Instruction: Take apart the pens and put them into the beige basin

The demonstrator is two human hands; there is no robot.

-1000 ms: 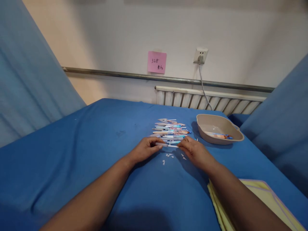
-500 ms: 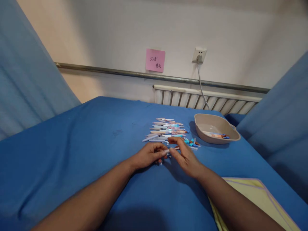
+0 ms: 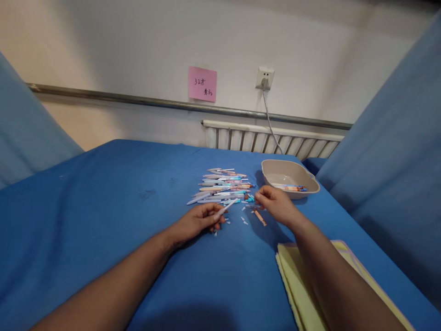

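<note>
My left hand point(image 3: 201, 219) is closed around a slim pale pen part point(image 3: 228, 208), tilted up to the right. To its right, my right hand point(image 3: 277, 204) has its fingers pinched together low over the blue cloth; what they hold, if anything, I cannot make out. Just below those fingertips lies an orange pen barrel point(image 3: 260, 218). Small white pen tips point(image 3: 244, 220) are scattered between the hands. Teal and brown small pieces point(image 3: 250, 198) sit beside the right fingertips. Behind both hands, several pens and pen parts point(image 3: 215, 188) are laid out in a stack of rows.
A beige plastic basin point(image 3: 312, 185) holding several pens stands at the right back. A folded yellow cloth point(image 3: 287, 280) lies under my right forearm. Blue cloth point(image 3: 120, 207) covers the table. Beyond are a radiator point(image 3: 234, 138), a socket with a cable, and curtains.
My hands have moved apart: the right has left the pen part and shifted right, while the left still holds it. An orange barrel and white tips now show. The view has turned slightly right.
</note>
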